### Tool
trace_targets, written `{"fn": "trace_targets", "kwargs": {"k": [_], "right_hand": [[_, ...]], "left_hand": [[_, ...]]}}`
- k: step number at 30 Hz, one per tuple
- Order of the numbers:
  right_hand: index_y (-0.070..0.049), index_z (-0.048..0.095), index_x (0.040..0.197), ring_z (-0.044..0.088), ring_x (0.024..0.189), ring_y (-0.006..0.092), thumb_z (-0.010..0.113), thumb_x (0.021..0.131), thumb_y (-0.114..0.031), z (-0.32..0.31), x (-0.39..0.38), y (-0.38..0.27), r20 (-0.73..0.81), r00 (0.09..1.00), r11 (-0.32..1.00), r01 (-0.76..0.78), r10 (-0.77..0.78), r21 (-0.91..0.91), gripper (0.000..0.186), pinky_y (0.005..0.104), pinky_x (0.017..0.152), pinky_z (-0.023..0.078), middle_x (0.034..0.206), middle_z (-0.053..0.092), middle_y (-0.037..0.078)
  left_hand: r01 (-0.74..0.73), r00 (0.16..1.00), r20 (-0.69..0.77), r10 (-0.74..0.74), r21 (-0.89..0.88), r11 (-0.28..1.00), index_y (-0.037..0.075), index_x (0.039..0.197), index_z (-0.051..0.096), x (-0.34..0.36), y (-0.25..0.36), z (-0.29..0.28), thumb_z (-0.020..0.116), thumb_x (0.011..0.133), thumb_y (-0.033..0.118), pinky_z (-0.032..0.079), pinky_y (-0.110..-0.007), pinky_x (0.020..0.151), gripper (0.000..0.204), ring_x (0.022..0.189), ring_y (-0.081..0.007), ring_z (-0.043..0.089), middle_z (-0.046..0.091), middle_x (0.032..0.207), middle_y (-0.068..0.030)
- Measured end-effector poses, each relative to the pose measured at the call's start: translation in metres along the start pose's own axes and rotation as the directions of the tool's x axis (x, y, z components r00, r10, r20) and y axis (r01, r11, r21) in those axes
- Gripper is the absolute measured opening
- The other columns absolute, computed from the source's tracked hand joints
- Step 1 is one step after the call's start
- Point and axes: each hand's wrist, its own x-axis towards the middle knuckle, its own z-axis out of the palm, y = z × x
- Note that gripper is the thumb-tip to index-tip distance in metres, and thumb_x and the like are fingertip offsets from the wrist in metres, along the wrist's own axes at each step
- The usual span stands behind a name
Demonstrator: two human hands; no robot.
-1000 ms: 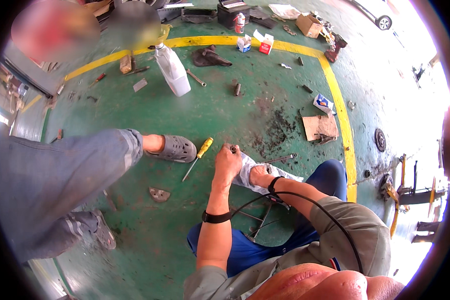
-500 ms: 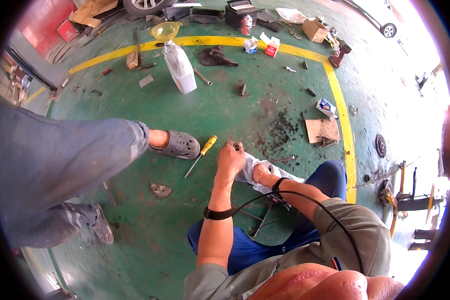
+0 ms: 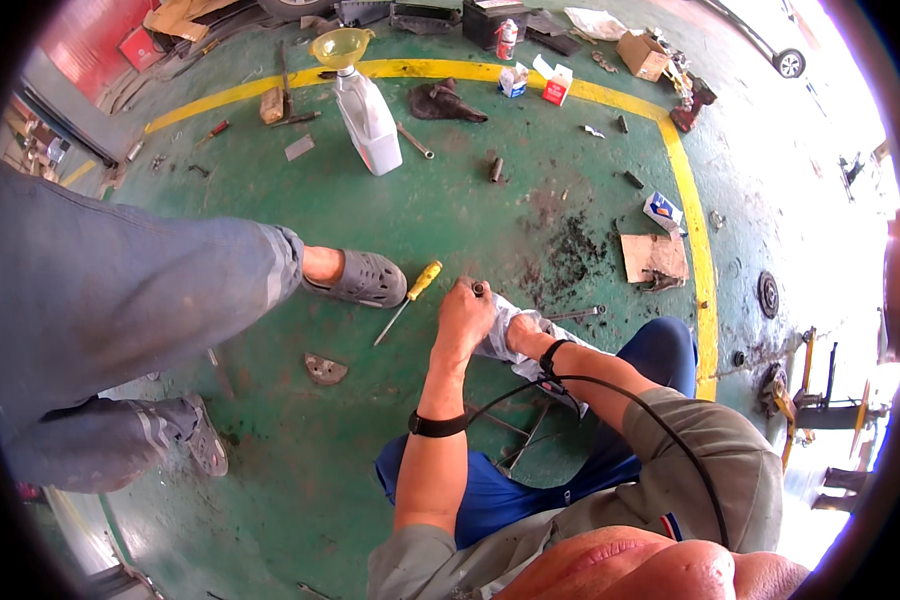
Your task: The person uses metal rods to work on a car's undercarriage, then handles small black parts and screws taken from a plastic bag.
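My left hand (image 3: 465,320) is closed round a small dark metal tube (image 3: 478,289), whose round open end faces up. Just right of it, my right hand (image 3: 522,334) is bent into a crumpled clear plastic bag (image 3: 505,312); its fingers are partly hidden, and it appears to grip the plastic. A wrench (image 3: 578,313) lies beyond that hand. To the left is a screwdriver (image 3: 425,281) with a yellow handle, close to another person's grey clog (image 3: 372,279). A half-round metal piece (image 3: 325,369) rests nearer to me.
A white jug (image 3: 368,125) carries a yellow funnel (image 3: 341,47). Dark debris (image 3: 575,250) and a torn piece of cardboard (image 3: 655,259) lie ahead to the right. Small boxes (image 3: 557,82) and a dark rag (image 3: 448,100) are farther off. Another person's leg (image 3: 150,260) stands at left.
The view has shifted a little, so the floor things sit slightly more to the right. Both hands keep nearly the same pose, with the tube still in the left.
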Motion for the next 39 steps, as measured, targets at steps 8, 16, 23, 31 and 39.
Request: {"fn": "trace_targets", "kwargs": {"k": [8,16,23,31,39], "right_hand": [[-0.014,0.031,0.152,0.037,0.14,0.0282,0.051,0.095,-0.039,0.012,-0.002,-0.018,-0.242,0.911,0.942,0.332,-0.334,-0.051,0.065,0.0335,0.115,0.029,0.155,0.034,0.012],[-0.011,0.028,0.152,0.028,0.145,0.0279,0.047,0.097,-0.036,-0.071,-0.085,-0.079,-0.012,0.932,0.931,0.362,-0.363,-0.048,0.064,0.0327,0.12,0.019,0.158,0.029,0.013],[-0.011,0.031,0.151,0.026,0.146,0.0273,0.041,0.097,-0.028,-0.06,-0.069,-0.07,0.051,0.885,0.858,0.462,-0.463,-0.224,0.057,0.0369,0.122,0.013,0.157,0.03,0.013],[-0.008,0.051,0.137,0.05,0.128,0.0287,0.061,0.087,-0.03,-0.062,-0.074,-0.058,-0.165,0.761,0.779,0.614,-0.627,-0.128,0.055,0.037,0.107,0.038,0.139,0.052,0.016],[-0.008,0.05,0.137,0.052,0.125,0.0292,0.061,0.087,-0.028,-0.004,-0.028,-0.007,-0.271,0.817,0.846,0.533,-0.509,0.021,0.055,0.0374,0.105,0.04,0.137,0.054,0.016]], "left_hand": [[0.019,1.0,-0.006,-0.019,0.04,0.999,-0.004,0.092,0.063,-0.002,-0.008,0.007,0.056,0.094,0.026,0.051,-0.048,0.075,0.03,0.09,-0.0455,0.064,0.067,0.089,-0.0274],[0.036,0.999,0.032,-0.039,0.083,0.996,-0.004,0.092,0.064,0.001,-0.013,0.012,0.056,0.094,0.027,0.052,-0.048,0.077,0.032,0.092,-0.0451,0.064,0.066,0.091,-0.0281],[0.05,0.998,0.045,-0.053,0.074,0.996,-0.004,0.09,0.062,0.0,-0.007,0.008,0.055,0.095,0.027,0.051,-0.049,0.077,0.032,0.092,-0.0462,0.063,0.066,0.09,-0.0285],[0.042,0.999,0.024,-0.044,0.059,0.997,-0.004,0.093,0.063,0.003,-0.011,0.008,0.055,0.094,0.027,0.051,-0.048,0.078,0.032,0.094,-0.0455,0.063,0.066,0.093,-0.0284],[0.038,0.998,0.039,-0.04,0.055,0.998,-0.004,0.09,0.064,0.003,-0.009,0.007,0.054,0.094,0.027,0.052,-0.049,0.077,0.033,0.091,-0.046,0.064,0.066,0.091,-0.0292]]}}
